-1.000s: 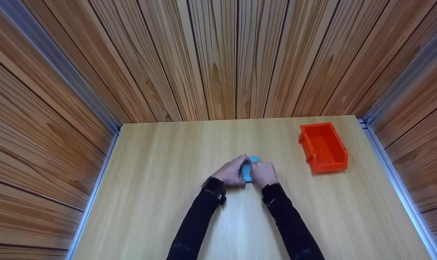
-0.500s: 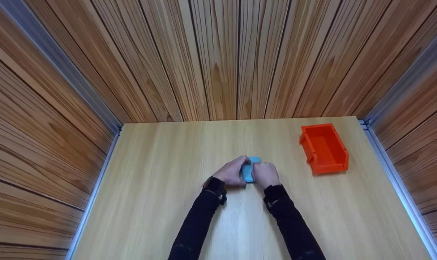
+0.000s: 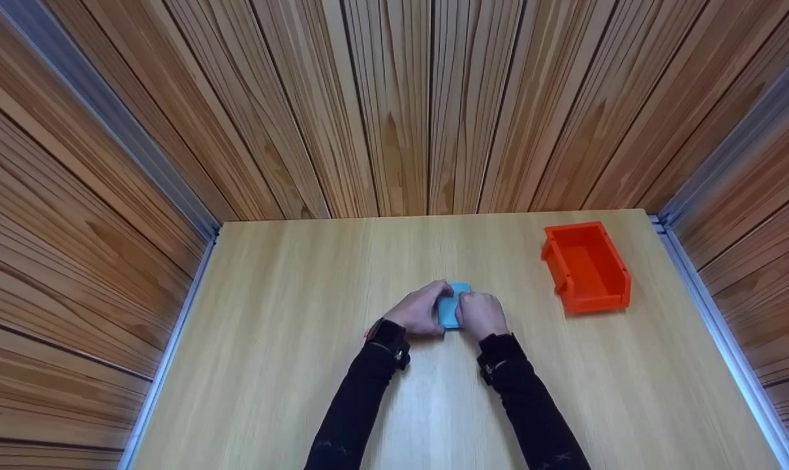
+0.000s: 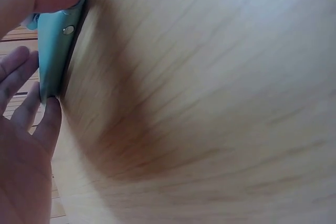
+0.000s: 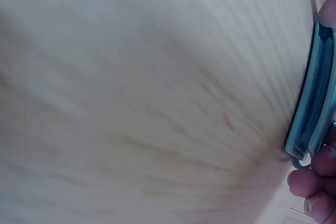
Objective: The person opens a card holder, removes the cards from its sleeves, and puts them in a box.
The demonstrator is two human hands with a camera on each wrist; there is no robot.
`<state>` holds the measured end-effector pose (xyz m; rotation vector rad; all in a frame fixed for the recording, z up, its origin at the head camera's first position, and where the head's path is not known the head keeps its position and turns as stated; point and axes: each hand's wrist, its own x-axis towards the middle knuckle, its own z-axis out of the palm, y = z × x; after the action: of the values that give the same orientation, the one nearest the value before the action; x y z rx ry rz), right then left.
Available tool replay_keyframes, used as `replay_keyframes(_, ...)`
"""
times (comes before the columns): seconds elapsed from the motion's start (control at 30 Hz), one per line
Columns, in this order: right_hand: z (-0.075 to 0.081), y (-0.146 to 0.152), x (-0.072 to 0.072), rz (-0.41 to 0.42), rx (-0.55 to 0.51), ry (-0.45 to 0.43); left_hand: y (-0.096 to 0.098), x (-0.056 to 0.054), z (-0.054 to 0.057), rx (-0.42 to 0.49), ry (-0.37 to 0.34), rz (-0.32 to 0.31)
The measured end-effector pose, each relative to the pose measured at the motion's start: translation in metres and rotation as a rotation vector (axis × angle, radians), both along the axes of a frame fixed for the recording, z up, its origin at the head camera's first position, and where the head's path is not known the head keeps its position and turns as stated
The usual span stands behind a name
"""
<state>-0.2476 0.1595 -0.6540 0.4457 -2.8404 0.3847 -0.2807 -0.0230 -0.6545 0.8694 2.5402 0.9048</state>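
In the head view, holds a small light-blue wallet [image 3: 448, 312] low at the tabletop [image 3: 270, 391]. Grasps it from its left side with the left grip [image 3: 419, 311], with fingers [image 3: 441, 287] at the far end and thumb [image 3: 436, 331] at the near end. Has the right grip [image 3: 481, 314] curled like a fist over the wallet's right edge, pinching there. Wears dark sleeves [image 3: 347, 408] on the near side of the wallet. Shows an orange-red plastic bin [image 3: 596, 303] well to the right of the wallet and a little farther off, with a wood-plank wall [image 3: 401, 117] beyond.

In the left wrist view, rests the thumb on the wallet just beside a round metal snap [image 4: 68, 30], and touches the other end with fingertips [image 4: 51, 106].

In the right wrist view, shows the wallet's layered edge, with a small ring [image 5: 300, 162] at one end, just beside the right grip's curled fingers. Cannot make out the exact part pinched by them.
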Motion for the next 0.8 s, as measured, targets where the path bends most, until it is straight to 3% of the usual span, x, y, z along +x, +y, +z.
replay_keyframes(0.17, 0.0, 0.002, 0.0, 0.006, -0.018, -0.023, 0.002, 0.003, -0.002, 0.019, 0.08, 0.001)
replay_keyframes(0.37, 0.0, 0.006, 0.001, 0.002, -0.062, -0.049, 0.006, 0.009, -0.003, 0.028, 0.165, 0.059)
replay_keyframes(0.6, 0.0, 0.015, 0.0, 0.011, -0.098, -0.07, 0.009, 0.014, 0.0, 0.173, 0.059, 0.099)
replay_keyframes(0.8, 0.004, 0.022, -0.002, -0.008, -0.118, -0.131, 0.013, 0.016, 0.009, 0.189, 0.068, 0.104)
